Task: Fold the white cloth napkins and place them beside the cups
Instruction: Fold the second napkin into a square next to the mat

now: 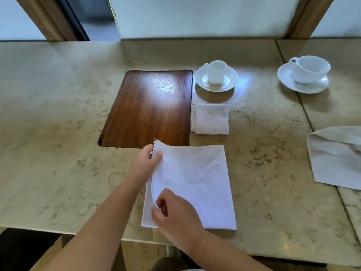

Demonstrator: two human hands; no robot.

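Head view of a marble counter (58,118). Near the front edge lies a white napkin (197,182), folded into a layered rectangle. The left hand (145,163) pinches the stacked layers at the napkin's 11 o'clock corner, thumb on top and fingers beneath. The right hand (175,214) pinches the napkin's left edge near the 7 o'clock corner, fingers curled around the cloth. At 12 o'clock from this napkin, a dark wooden board (148,108) is set flush into the counter. Just beside the board, at its 3 o'clock side, rests a folded napkin (210,118), a small square. At 12 o'clock from that square, and near it, stands a small cup (216,72) on a saucer (228,83). Well apart, at 3 o'clock from the small cup, a larger cup (310,68) stands on a second saucer (287,79), handle turned toward 10 o'clock. At 5 o'clock from the larger cup, an unfolded napkin (332,163) lies loosely rumpled at the frame's right edge, partly cut off.
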